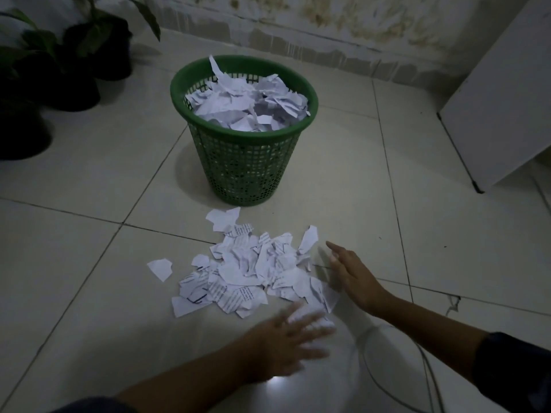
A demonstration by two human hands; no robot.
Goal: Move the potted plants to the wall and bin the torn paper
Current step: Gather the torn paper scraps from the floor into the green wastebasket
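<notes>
A heap of torn paper (253, 269) lies on the tiled floor in front of a green mesh bin (244, 162), which is filled to the rim with more torn paper (250, 105). My right hand (354, 275) rests flat at the heap's right edge, fingers apart, holding nothing. My left hand (286, 338) is blurred at the heap's near edge, fingers spread, empty. Several potted plants (59, 73) in dark pots stand at the far left by the wall.
A white cabinet (501, 99) stands at the right against the stained wall (328, 22). A thin cable (417, 353) curves over the floor near my right forearm. One loose scrap (161, 268) lies left of the heap.
</notes>
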